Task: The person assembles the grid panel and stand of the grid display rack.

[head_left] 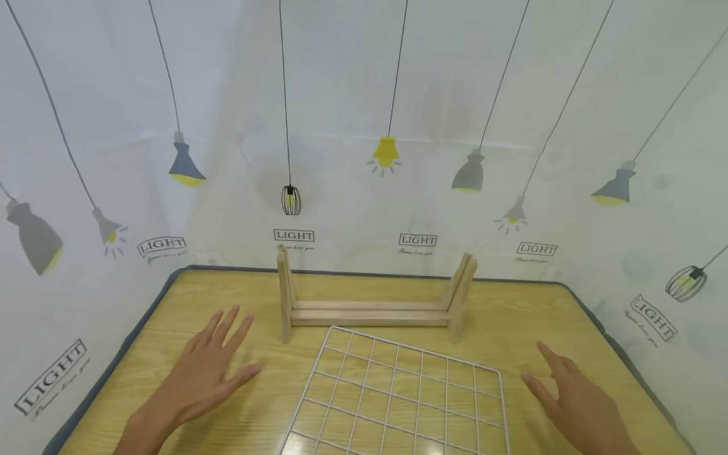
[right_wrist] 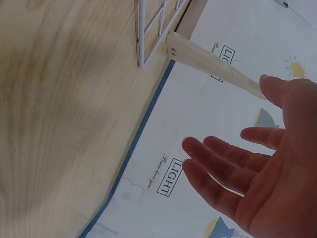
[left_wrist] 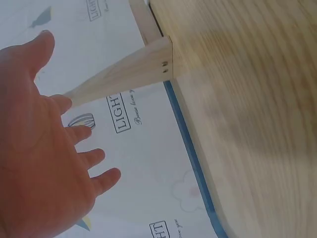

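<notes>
A white wire grid panel [head_left: 389, 395] lies flat on the wooden table, slightly askew, its near edge cut off by the head view. Behind it stands a pale wooden rack [head_left: 370, 317], two slanted uprights joined by low crossbars. To the left of the grid my left hand [head_left: 201, 370] hovers with fingers spread and holds nothing. On the grid's other side is my right hand [head_left: 580, 404], empty too, thumb and fingers apart. Screw heads show at the foot of the rack's upright [left_wrist: 143, 64] in the left wrist view. The right wrist view catches a corner of the grid [right_wrist: 142, 34].
The wood-grain table [head_left: 222, 287] has a dark blue edge [head_left: 142, 325] along its back and sides. Close around it hangs a white sheet [head_left: 341, 82] printed with lamps and the word LIGHT.
</notes>
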`<state>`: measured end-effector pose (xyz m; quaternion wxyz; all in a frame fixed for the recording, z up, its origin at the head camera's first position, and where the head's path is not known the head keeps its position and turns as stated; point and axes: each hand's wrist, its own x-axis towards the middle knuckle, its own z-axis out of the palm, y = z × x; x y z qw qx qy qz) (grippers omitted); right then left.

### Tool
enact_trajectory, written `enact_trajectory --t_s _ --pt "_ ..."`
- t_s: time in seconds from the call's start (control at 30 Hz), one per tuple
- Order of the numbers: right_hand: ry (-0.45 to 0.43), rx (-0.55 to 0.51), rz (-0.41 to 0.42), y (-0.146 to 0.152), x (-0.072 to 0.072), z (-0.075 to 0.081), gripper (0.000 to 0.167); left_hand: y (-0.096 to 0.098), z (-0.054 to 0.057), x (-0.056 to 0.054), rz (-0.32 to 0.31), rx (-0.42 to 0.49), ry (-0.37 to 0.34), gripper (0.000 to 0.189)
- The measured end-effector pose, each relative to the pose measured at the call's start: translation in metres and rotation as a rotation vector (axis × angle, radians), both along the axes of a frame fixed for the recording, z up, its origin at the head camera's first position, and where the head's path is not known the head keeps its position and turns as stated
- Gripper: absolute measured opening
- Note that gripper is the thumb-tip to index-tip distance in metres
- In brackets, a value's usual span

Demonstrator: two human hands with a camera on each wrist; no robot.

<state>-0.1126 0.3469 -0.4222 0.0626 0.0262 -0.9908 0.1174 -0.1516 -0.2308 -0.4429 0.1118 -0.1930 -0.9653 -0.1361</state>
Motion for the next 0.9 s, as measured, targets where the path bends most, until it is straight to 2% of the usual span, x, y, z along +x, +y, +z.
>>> enact_trajectory --t_s 0.17,0.4,0.6,0.8,0.9 --pt "-0.077 -0.071 -0.003 -0.005 0.004 -0.003 0.074 0.007 0.000 0.002 -0.022 0.017 -0.012 0.082" --pt "-0.193 -0.172 -0.006 -0.011 0.012 -0.011 0.064 0.019 -0.002 0.007 -0.054 0.033 -0.076 0.080" --pt "-0.277 -0.271 -0.031 -0.018 0.014 -0.015 0.060 0.028 -0.003 0.008 -0.065 0.056 -0.071 0.077" --pt "-0.378 -0.420 -0.059 -0.021 0.021 -0.018 0.057 0.039 -0.005 0.010 -0.079 0.119 -0.117 0.076" --pt "-0.440 -0.476 -0.093 -0.023 0.024 -0.020 0.055 0.044 -0.006 0.012 -0.075 0.145 -0.162 0.076"
